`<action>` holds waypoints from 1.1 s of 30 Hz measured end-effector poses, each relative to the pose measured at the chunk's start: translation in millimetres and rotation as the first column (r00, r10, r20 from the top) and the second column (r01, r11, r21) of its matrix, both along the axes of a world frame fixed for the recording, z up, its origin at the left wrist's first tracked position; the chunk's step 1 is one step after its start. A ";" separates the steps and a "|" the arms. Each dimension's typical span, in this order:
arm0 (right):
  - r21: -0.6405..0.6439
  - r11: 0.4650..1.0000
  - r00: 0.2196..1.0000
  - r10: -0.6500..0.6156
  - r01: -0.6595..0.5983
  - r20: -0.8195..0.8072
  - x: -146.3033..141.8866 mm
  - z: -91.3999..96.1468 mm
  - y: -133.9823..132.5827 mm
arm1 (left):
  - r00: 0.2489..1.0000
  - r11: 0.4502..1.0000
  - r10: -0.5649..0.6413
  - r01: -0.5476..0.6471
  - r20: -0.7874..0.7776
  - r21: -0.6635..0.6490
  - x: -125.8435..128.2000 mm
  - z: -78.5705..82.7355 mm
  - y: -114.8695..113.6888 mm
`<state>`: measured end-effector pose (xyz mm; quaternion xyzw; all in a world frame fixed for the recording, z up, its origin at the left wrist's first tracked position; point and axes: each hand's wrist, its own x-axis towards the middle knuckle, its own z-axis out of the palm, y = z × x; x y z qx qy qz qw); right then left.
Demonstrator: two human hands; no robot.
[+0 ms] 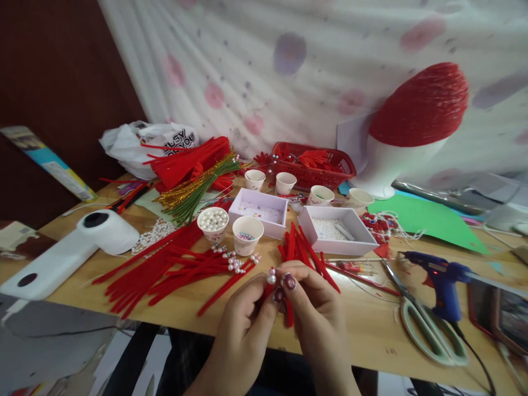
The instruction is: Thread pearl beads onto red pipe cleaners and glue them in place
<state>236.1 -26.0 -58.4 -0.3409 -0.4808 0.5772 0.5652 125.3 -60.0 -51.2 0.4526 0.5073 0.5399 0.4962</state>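
My left hand (247, 316) and my right hand (315, 308) meet just above the near edge of the wooden table (371, 324). Both pinch one red pipe cleaner (289, 314) that carries a small pearl cluster (271, 276) at its top. The fingertips press together around the stem below the pearls. Loose red pipe cleaners (165, 269) lie fanned out to the left, some tipped with pearls (235, 263). A paper cup of pearls (213, 223) and a second cup (247, 234) stand behind them.
Two shallow white boxes (259, 212) (336, 228) sit mid-table with several paper cups behind. A blue glue gun (441, 278) and scissors (424, 324) lie right. A red basket (313, 165), a red-topped foam head (412, 118), green paper (429, 220) and a white device (70, 247) surround them.
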 end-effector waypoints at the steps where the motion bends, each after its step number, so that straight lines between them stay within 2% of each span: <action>1: -0.009 1.000 1.000 -0.004 0.004 -0.003 -0.2 0.1 -0.4 | 1.000 1.000 0.008 -0.008 -0.003 0.006 0.3 0.6 0.3; 5: -0.008 1.000 1.000 -0.019 0.019 0.003 -2.5 0.9 -1.4 | 0.999 1.000 0.029 -0.029 0.026 -0.003 -0.9 0.8 0.9; 10: 0.004 1.000 0.998 0.006 -0.006 0.057 -5.7 3.5 -0.3 | 0.992 0.996 0.054 -0.046 0.115 -0.077 -5.0 -2.9 1.7; 15: -0.014 1.000 0.999 -0.006 0.006 0.042 -5.7 4.5 -0.1 | 0.984 0.992 0.009 0.013 0.176 -0.127 -5.6 -5.6 3.1; 21: 0.011 0.998 0.990 -0.062 0.061 0.129 -4.1 0.5 -0.7 | 0.992 0.999 0.001 0.005 0.130 -0.048 -4.6 -2.0 4.7; 27: 0.002 0.999 0.994 -0.041 0.041 0.104 0.1 -5.1 -2.6 | 0.988 0.998 -0.023 0.031 0.153 -0.048 -2.2 1.9 1.4; 33: 0.037 0.999 0.992 -0.044 0.040 0.120 -0.2 1.4 -1.3 | 0.984 0.994 -0.033 0.051 0.177 -0.095 -1.9 -0.4 -1.3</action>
